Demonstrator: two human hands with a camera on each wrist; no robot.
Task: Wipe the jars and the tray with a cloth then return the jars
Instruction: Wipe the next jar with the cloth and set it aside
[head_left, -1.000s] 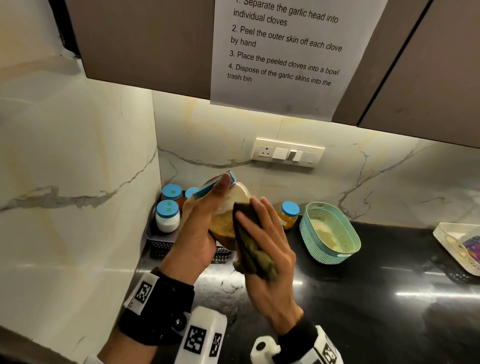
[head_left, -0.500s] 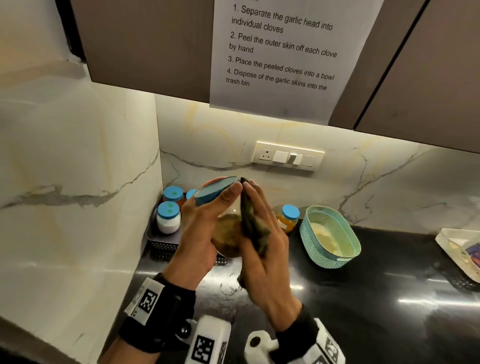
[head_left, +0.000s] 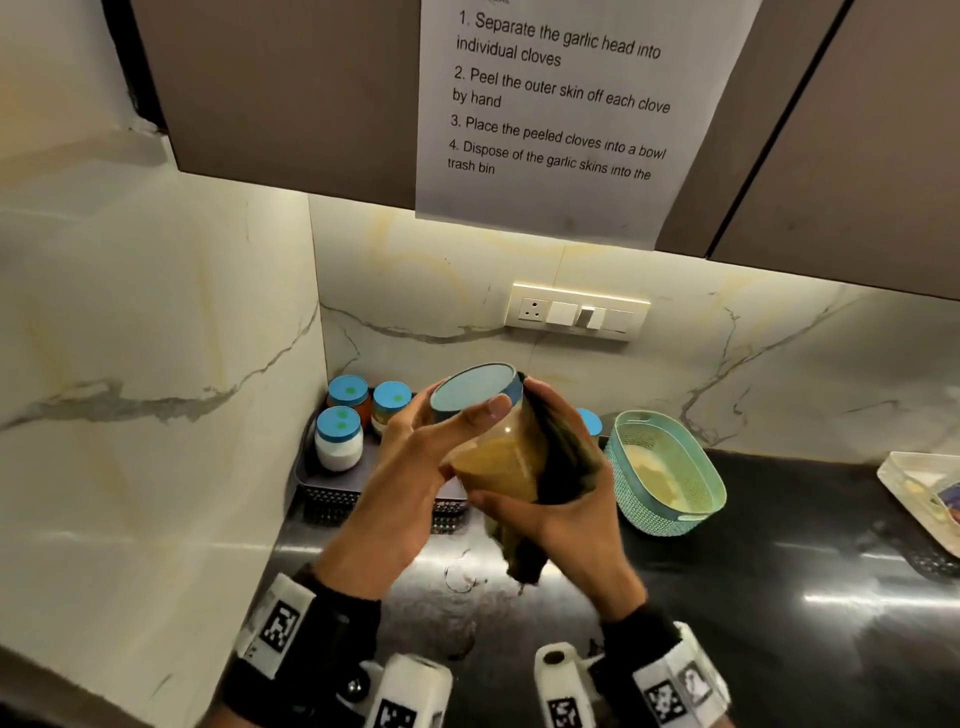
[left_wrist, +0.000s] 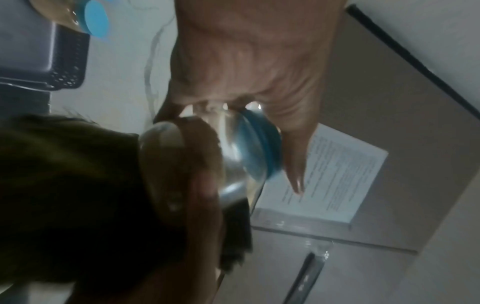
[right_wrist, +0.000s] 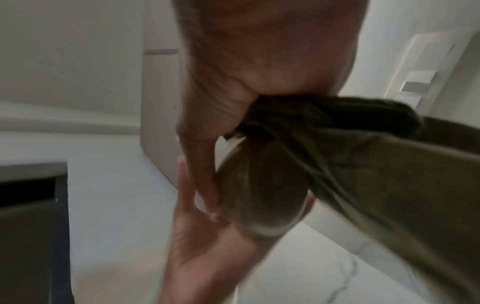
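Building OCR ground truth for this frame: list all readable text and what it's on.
All on the paper sheet taped to the upper cabinet:
"1. Separate the garlic head into individual cloves"
"2. Peel the outer skin off each clove by hand"
"3. Place the peeled cloves into a bowl"
"4. Dispose of the garlic skins into the trash bin"
Wristband markers: square code patterns, no words.
Jar lids: green dots only, no text.
Same sheet in left wrist view: too blurred to read.

A teal perforated basket (head_left: 670, 473) sat on the black glossy table (head_left: 753, 597), near the marble back wall (head_left: 779, 364). A white switch panel (head_left: 577, 312) was set in that wall. A printed instruction sheet (head_left: 561, 114) hung from the brown upper cabinet (head_left: 291, 88). A white tray (head_left: 919, 483) lay at the far right edge.
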